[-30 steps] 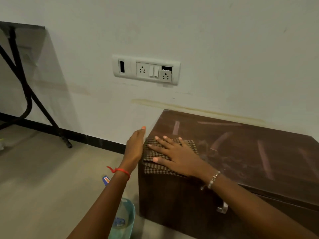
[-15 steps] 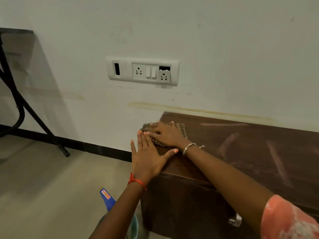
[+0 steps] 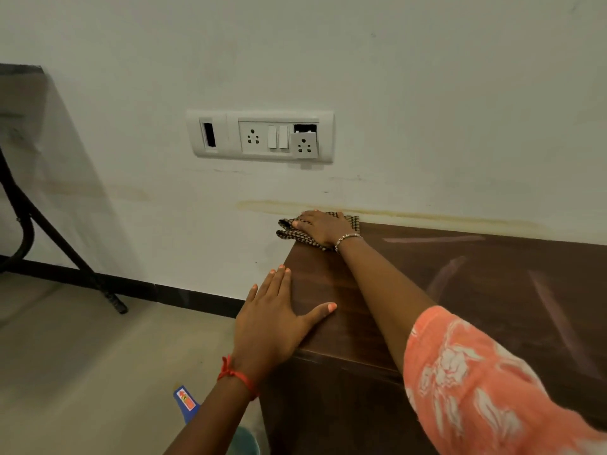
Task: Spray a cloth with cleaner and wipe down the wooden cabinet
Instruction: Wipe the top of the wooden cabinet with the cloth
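A dark brown wooden cabinet (image 3: 460, 290) stands against the white wall. My right hand (image 3: 323, 228) presses flat on a brown checked cloth (image 3: 287, 229) at the cabinet top's far left corner, close to the wall. Part of the cloth hangs past the left edge. My left hand (image 3: 276, 318) lies flat and spread on the near left edge of the top, holding nothing. A blue spray bottle nozzle (image 3: 185, 400) with a red label shows on the floor below my left forearm.
A white switch and socket panel (image 3: 259, 136) is on the wall above the cabinet. A black folding table leg (image 3: 59, 244) stands at the left. A teal bucket rim (image 3: 244, 440) sits on the floor beside the cabinet.
My right hand slid the cloth from the front left of the top back to the far corner by the wall. My left hand moved from the cabinet's side onto its top edge.
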